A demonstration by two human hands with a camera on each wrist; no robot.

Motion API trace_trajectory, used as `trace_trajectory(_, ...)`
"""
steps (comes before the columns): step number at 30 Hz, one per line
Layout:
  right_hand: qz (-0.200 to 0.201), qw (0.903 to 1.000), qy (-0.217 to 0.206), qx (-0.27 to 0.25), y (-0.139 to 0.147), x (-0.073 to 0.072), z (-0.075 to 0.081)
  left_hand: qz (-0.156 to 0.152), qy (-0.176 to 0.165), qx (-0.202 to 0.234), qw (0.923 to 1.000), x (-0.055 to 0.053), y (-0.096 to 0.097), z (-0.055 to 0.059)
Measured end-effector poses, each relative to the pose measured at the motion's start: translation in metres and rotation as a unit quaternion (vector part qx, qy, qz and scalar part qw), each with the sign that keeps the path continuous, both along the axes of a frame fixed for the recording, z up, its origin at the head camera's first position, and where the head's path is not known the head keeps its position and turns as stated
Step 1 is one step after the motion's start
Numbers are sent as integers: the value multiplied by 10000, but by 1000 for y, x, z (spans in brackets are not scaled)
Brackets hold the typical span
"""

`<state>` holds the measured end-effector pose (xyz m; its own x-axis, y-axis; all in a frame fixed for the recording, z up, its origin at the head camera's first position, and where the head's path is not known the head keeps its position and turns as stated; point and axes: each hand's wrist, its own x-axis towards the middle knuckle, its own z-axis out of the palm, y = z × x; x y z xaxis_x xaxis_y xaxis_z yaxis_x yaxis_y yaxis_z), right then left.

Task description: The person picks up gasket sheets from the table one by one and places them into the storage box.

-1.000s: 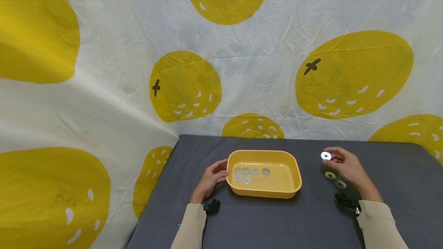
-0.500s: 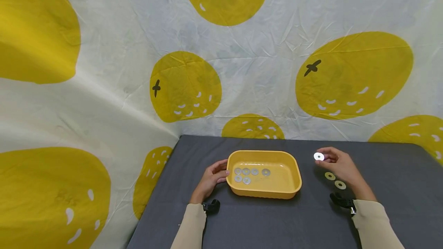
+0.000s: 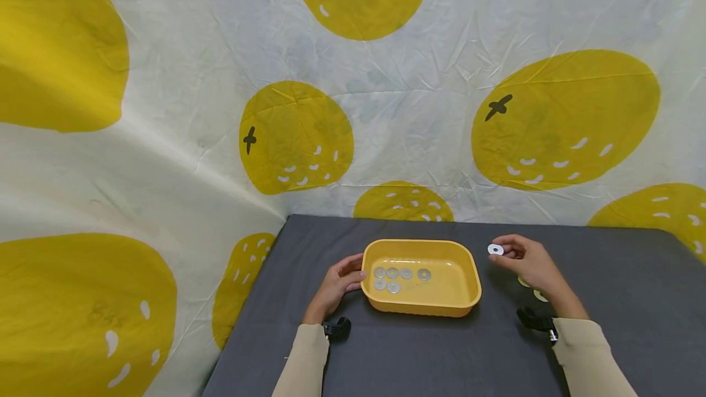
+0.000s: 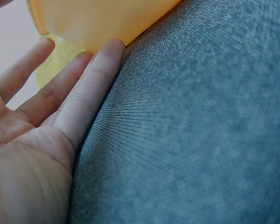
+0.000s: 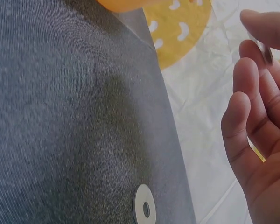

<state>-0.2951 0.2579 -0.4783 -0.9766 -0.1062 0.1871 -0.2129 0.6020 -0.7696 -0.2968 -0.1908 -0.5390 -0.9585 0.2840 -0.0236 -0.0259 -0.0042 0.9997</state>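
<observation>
In the head view my left hand (image 3: 334, 285) holds the left end of a yellow plastic tray (image 3: 449, 306), thumb on the rim and fingers along the outer wall. The left wrist view shows those fingers nearly straight, tips at the tray's wall (image 4: 102, 23). My right hand (image 3: 531, 265), raised right of the tray, pinches a flat metal washer (image 3: 496, 250) between thumb and fingertips. That washer (image 5: 267, 52) appears edge-on in the right wrist view. Several washers (image 3: 406, 274) lie flat inside the tray, toward its left half.
Two more washers lie on the dark grey cloth-covered table (image 3: 430, 360), one washer (image 3: 541, 296) partly hidden by the right hand. A washer (image 5: 144, 205) also shows in the right wrist view. White fabric (image 3: 408, 133) with yellow fruit shapes hangs behind and left.
My right hand has moved left toward the tray with the pinched washer, now partly covering the two washers on the table. The left hand and tray have stayed put.
</observation>
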Motion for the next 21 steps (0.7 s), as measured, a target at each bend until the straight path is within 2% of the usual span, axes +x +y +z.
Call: trace_trajectory(21,-23,9992,265,297,-29,-1,0,5,25,-7,10000,1,1,0)
